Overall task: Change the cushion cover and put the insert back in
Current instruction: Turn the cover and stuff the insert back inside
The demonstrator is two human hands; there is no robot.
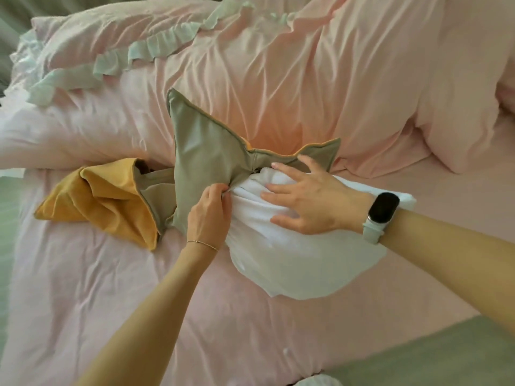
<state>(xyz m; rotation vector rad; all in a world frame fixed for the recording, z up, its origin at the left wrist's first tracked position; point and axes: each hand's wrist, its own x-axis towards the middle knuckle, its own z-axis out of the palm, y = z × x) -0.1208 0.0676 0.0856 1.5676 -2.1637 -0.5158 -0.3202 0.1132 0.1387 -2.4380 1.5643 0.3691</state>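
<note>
A grey-green cushion cover (200, 157) with piped edges lies on the pink bed, its opening facing me. A white insert (292, 263) sticks out of that opening, with only its far end inside. My left hand (209, 213) pinches the cover's edge at the opening. My right hand (306, 196), fingers spread, presses flat on the insert near the opening. A yellow cover (106, 201) with a grey reverse lies crumpled to the left, touching the grey-green one.
A pink duvet (306, 79) is bunched up behind the covers. A pink pillow with a pale ruffled trim (117, 59) lies at the back left, another pink pillow (459, 107) at the right. Floor (432, 355) shows at the lower right.
</note>
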